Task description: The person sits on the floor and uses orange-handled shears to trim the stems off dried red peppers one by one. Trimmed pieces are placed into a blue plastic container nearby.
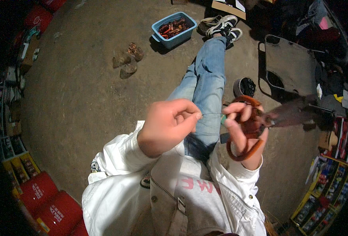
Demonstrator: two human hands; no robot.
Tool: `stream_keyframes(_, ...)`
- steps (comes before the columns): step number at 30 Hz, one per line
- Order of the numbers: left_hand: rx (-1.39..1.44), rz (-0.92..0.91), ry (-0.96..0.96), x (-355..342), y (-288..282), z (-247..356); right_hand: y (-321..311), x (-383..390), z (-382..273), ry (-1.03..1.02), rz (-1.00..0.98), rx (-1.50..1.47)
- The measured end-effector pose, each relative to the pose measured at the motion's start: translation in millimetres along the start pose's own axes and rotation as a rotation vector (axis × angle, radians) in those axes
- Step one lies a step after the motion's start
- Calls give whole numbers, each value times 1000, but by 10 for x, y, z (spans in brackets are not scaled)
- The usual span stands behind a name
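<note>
My left hand (170,126) is closed in a pinch in front of my lap, gripping one end of a thin dark thread (211,114). The thread runs across to the fingertips of my right hand (240,124), where a small green bit (223,119) shows; its kind is too small to tell. A pair of scissors (292,112) with orange-brown loop handles hangs on my right hand, fingers through the loops. Its wide dark blades point away to the right and are smeared by motion. The thread does not touch the blades.
My outstretched legs in jeans (209,82) lie beneath my hands. A blue basin (156,36) of reddish-brown pieces stands beyond, with small clear bags (129,69) to its left. Right are a dark round container (237,88), a grey folding seat (292,63) and stocked shelves (323,188). Red boxes (56,212) sit lower left.
</note>
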State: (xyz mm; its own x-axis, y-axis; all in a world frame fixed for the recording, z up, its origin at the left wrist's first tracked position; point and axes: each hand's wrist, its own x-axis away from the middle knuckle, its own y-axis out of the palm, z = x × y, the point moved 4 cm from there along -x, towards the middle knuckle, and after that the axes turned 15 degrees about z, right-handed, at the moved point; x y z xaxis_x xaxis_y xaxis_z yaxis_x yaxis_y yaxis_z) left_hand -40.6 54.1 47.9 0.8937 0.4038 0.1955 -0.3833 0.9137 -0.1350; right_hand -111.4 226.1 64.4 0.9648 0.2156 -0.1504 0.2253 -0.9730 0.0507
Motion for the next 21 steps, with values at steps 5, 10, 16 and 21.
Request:
stream_keyframes(5, 101, -138, -184, -2, 9, 28, 189, 93, 121, 194, -29, 51)
stream_keyframes(10, 241, -223, -296, 23, 1, 3, 175, 125, 144, 282, -40, -26)
stream_keyframes(16, 247, -217, -140, 8, -41, -11, 138, 125, 134, 463, -43, -154)
stream_keyframes(21, 428, -222, -130, -5, 14, -11, 191, 110, 146, 561, -54, -277)
